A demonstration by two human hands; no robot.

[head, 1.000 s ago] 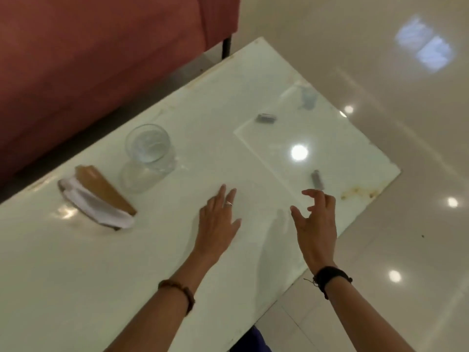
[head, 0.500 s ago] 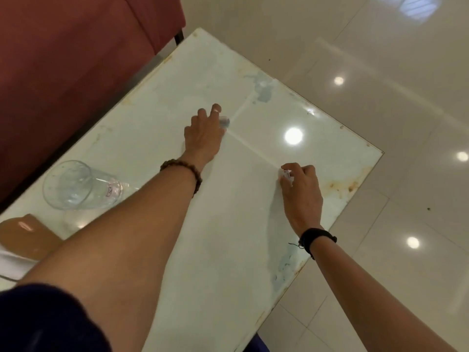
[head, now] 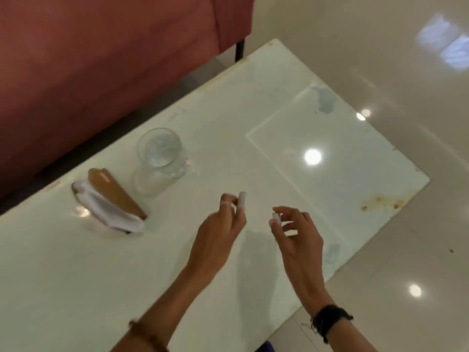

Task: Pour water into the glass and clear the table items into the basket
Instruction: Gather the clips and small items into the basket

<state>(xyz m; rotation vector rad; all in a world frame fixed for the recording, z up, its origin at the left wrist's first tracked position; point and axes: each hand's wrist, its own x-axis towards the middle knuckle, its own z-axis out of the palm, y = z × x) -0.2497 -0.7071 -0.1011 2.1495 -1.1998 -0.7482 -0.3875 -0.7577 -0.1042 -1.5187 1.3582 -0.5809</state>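
Glass [head: 162, 154] with water in it stands upright on the white counter [head: 76, 262], toward the far-left edge, with a red sofa [head: 101, 59] beyond that edge. Just left of the glass sits a napkin holder [head: 111, 199], a brown wedge with white napkins tucked along its near side; the two are near each other but apart.

Both hands hover above the counter in front of the glass, close together but not touching. The left hand [head: 220, 229] has its fingers curled in and pinches a small pale stick [head: 241, 200] between thumb and fingertips, the stick pointing upward (too blurred to say what it is). A ring shows on one finger and a brown bracelet [head: 144, 334] on the wrist. The right hand [head: 297, 237] pinches a second small pale piece [head: 275, 217] between thumb and forefinger, its other fingers loosely spread. A black band [head: 330, 320] wraps that wrist.

The counter's far-right part carries a rectangular glass pane [head: 342, 161] with rust-coloured stains near the corner. Shiny tiled floor [head: 393, 250] lies to the right, reflecting ceiling lights.
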